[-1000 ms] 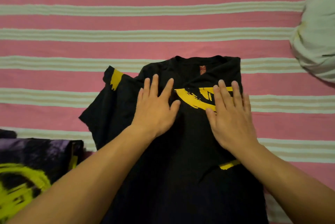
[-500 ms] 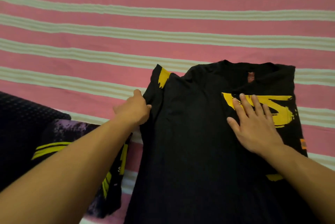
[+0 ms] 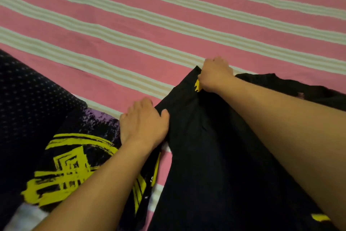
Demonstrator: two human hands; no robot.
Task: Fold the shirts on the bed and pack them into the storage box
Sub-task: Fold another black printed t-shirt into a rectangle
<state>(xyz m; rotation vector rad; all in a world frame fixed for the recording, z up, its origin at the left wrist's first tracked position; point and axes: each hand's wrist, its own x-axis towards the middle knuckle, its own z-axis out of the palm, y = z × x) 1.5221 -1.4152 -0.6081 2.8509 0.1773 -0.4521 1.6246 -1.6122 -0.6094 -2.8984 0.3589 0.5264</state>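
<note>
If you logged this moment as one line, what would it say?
stage: folding | left hand: grips black shirt side edge | right hand: grips its sleeve | box: unseen

My bed wore a sheet of broad pink bands broken by groups of thin pale green and cream stripes, running slantwise from nine o'clock toward three. A black shirt with yellow marks lay on it from the centre down to five o'clock. At seven o'clock a second dark shirt with a purple patch and a yellow printed design lay flat on the sheet, just beside the first. A dark dotted cloth covered the sheet at nine o'clock, touching that second shirt.
</note>
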